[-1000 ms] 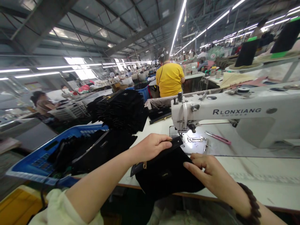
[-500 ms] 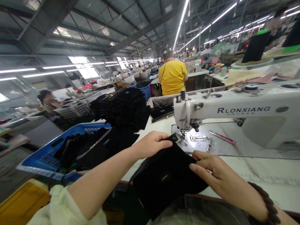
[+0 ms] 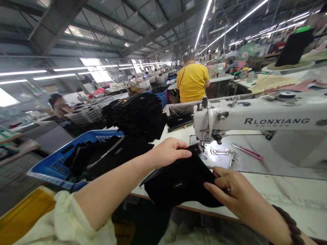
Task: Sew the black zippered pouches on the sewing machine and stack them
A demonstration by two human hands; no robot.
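A black fabric piece (image 3: 176, 177) with a small gold-lettered label hangs over the table's front edge, one corner lying at the needle of the white sewing machine (image 3: 201, 126). My left hand (image 3: 172, 153) pinches its upper edge close to the presser foot. On the right, my right hand (image 3: 227, 187) grips the side edge between thumb and fingers, a dark beaded bracelet on its wrist. Pink-handled thread snips (image 3: 247, 151) lie on the machine bed, to the right of the needle.
Left of the table, a blue basket (image 3: 48, 165) holds black pieces, with a tall stack of black fabric (image 3: 135, 114) behind. Another black piece with a zipper (image 3: 180, 120) lies behind the machine head. A yellow bin (image 3: 28, 211) stands lower left. A person in yellow (image 3: 192, 81) sits ahead.
The black piece's lower part has risen and folded toward the table edge. Its corner has come closer under the needle. Both hands keep their hold, and the view has shifted slightly.
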